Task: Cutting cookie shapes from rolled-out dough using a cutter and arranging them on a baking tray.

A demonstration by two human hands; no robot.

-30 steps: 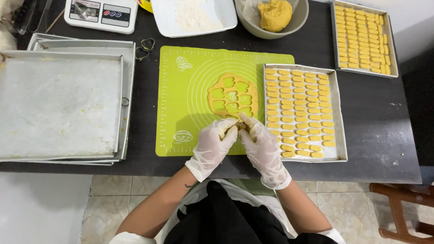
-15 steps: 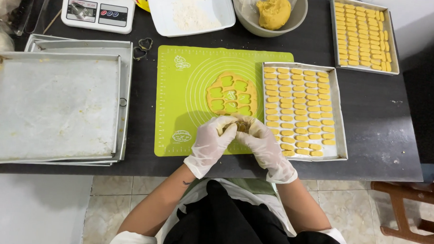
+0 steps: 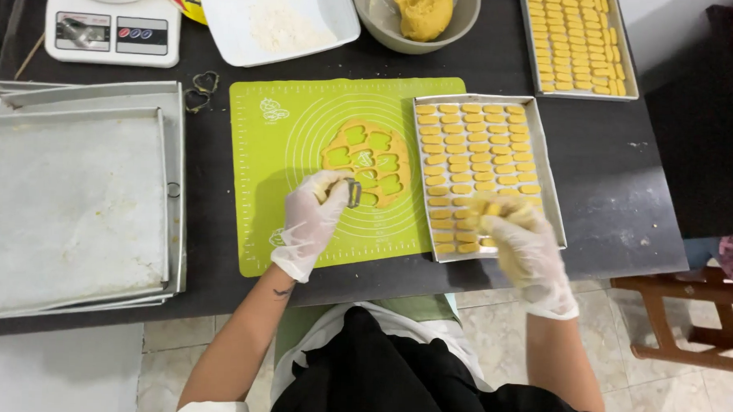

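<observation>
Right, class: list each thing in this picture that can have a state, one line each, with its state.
Left hand: gloved, holding a small metal cutter over the green mat.
Right hand: gloved, over the near tray, on a dough piece.
Rolled dough: flat, full of cut-out holes.
Near tray: almost filled with rows.
Far tray: full.
Bowl: holds a dough lump.
White dish: holds flour.
Stacked trays: bare.

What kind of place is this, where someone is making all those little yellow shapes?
Probably a home kitchen or a small baking workspace. A green rolling mat carries cut-out dough, trays of small yellow cookies wait beside it, and a kitchen scale and a bowl of dough stand behind.
</observation>
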